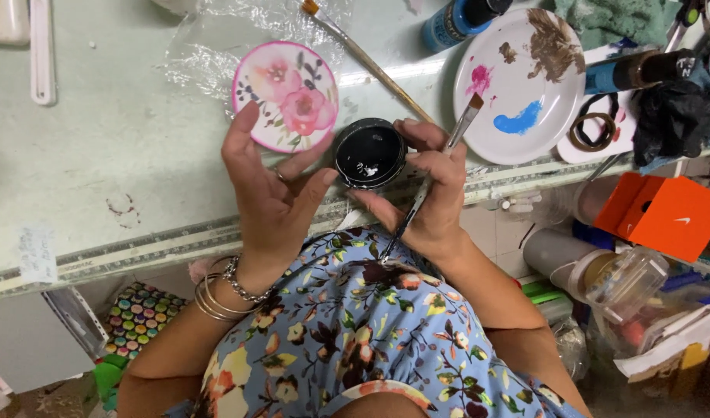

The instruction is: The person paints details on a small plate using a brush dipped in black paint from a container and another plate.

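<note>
Flowered dress (355, 333) sits nearest, bangles (219, 290) on the left wrist. Left hand (273, 190), fingers apart, steadies a small black paint pot (369, 152) at the worktop (99, 155) edge; right hand (428, 190), fingers clamped on a flat brush (448, 147), cups the pot too. Step looks like loading paint; next likely needs tipping bristles down. Brush axis runs diagonal, bristles pointing up-right toward the palette plate (525, 131). Floral disc (285, 94) lies just beyond.
</note>
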